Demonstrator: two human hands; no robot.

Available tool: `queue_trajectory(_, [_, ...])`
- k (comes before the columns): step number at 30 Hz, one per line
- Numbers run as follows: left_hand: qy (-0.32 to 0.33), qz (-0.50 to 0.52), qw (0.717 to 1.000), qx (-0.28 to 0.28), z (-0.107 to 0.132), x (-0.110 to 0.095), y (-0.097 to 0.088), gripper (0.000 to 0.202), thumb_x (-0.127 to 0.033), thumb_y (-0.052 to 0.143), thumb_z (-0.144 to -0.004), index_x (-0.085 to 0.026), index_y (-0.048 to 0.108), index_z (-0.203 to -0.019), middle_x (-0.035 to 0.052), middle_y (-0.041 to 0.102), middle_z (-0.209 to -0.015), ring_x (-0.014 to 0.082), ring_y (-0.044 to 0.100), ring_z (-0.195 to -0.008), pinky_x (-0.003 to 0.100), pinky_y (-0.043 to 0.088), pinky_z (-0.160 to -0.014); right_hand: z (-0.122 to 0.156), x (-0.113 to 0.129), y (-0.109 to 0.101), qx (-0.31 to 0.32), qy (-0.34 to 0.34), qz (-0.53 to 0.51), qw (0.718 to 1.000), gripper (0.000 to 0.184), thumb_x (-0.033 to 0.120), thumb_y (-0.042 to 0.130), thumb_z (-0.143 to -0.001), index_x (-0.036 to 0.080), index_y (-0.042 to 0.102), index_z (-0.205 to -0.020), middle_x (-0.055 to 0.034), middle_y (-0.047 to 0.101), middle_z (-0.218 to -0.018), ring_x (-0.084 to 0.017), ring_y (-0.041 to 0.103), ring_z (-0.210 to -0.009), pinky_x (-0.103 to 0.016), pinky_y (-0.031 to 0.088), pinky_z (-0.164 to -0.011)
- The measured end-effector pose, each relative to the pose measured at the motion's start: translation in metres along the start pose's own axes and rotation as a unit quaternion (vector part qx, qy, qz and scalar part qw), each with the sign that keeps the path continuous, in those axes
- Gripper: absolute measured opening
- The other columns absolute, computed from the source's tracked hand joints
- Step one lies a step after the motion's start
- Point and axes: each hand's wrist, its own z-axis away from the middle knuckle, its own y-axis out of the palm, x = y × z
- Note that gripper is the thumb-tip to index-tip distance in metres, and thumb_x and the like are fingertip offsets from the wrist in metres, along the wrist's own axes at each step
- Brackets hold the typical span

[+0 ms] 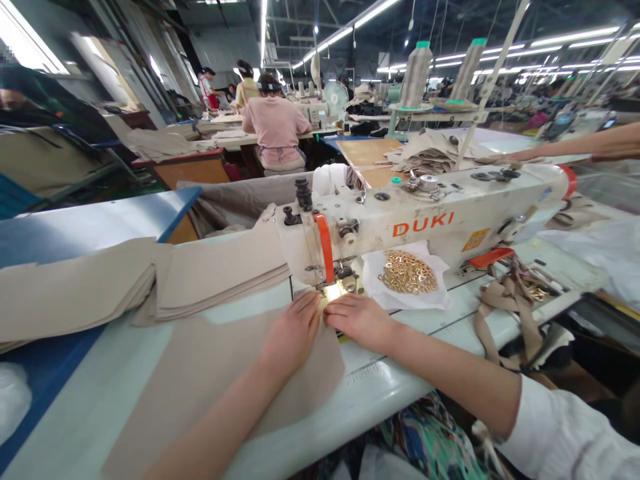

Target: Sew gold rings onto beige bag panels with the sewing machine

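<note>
A white DUKI sewing machine [450, 213] stands on the pale table [90, 407], its needle area lit. A beige fabric piece [200, 373] lies flat on the table under both my hands. My left hand [293, 333] rests palm down on the fabric, fingers stretched toward the needle. Close beside it, my right hand [360, 320] lies flat on the fabric's right edge, its fingertips at the presser foot.
Stacked beige fabric pieces [150, 280] lie to the left. A pile of gold metal rings [407, 273] sits on white cloth under the machine arm. Beige straps [505, 300] hang at right. Thread cones [415, 73] stand behind. Other people work at stations farther back.
</note>
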Motion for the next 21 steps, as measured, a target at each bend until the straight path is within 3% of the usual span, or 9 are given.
queue_trajectory(8, [0.016,-0.036,0.999,0.03,0.001,0.001,0.0,0.034,-0.02,0.034,-0.094,-0.011,0.059,-0.116,0.0134,0.063,-0.122,0.0239,0.055,-0.118,0.04,0.047,-0.099,0.0,-0.001,0.005,0.002,-0.001,-0.006,1.0,0.01,0.018,0.055,-0.091,0.014,0.064,-0.09,-0.0063,0.068,-0.099,-0.019,0.06,-0.094,-0.03,0.045,-0.088])
queue_trajectory(13, [0.064,-0.065,0.996,0.019,0.002,0.007,0.002,0.035,-0.017,0.033,-0.093,-0.008,0.061,-0.113,0.0155,0.065,-0.118,0.0253,0.054,-0.118,0.039,0.047,-0.098,-0.002,-0.002,0.004,0.009,0.005,-0.009,1.0,0.01,0.018,0.055,-0.09,0.014,0.064,-0.09,-0.007,0.067,-0.1,-0.019,0.06,-0.095,-0.03,0.045,-0.088])
queue_trajectory(21, [0.07,-0.077,0.995,-0.002,-0.003,0.01,0.003,0.036,-0.02,0.033,-0.093,-0.008,0.064,-0.108,0.0156,0.068,-0.111,0.0253,0.06,-0.109,0.039,0.05,-0.094,-0.004,-0.004,0.006,0.014,0.017,-0.011,1.0,0.009,0.017,0.054,-0.09,0.014,0.063,-0.088,-0.0076,0.067,-0.101,-0.019,0.059,-0.096,-0.029,0.045,-0.088])
